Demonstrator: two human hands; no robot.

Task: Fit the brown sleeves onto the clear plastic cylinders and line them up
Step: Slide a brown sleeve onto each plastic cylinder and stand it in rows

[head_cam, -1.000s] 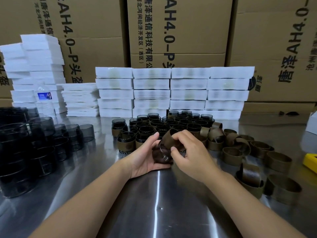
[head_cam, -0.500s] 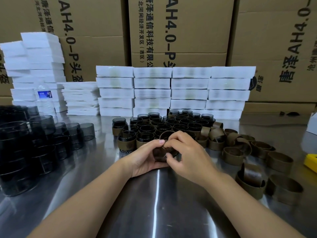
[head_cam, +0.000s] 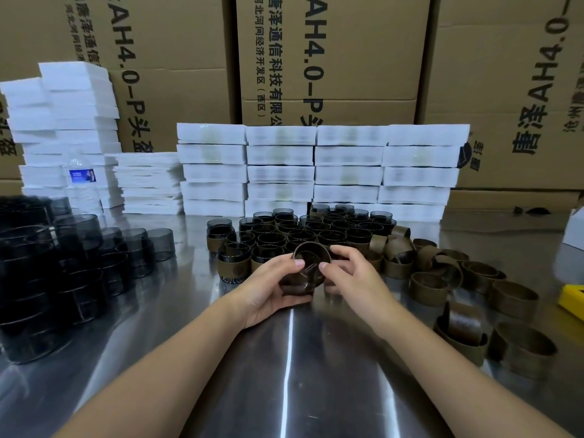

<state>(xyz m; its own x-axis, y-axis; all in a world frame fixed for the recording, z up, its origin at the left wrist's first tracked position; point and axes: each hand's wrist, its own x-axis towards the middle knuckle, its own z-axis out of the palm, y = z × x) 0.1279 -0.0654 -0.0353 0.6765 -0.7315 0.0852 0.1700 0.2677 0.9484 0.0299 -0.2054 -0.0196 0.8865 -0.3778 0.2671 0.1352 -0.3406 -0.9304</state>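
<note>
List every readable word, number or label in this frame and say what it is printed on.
"AH4.0-P": printed sideways on the left cardboard box and middle cardboard box.
"AH4": right cardboard box.
"经济开发区(西区)": middle cardboard box, small print.
Water bottle: blue label, too blurred to read.
White foam stacks: no legible text.

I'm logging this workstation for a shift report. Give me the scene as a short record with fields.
surface: reflective metal table
in hands: cylinder with brown sleeve, held by left hand and right hand
finished pieces: sleeved cylinders, grouped behind the hands
bare cylinders: dark clear stacks, left
loose sleeves: brown sleeves, right
background: white boxes, cardboard cartons
</note>
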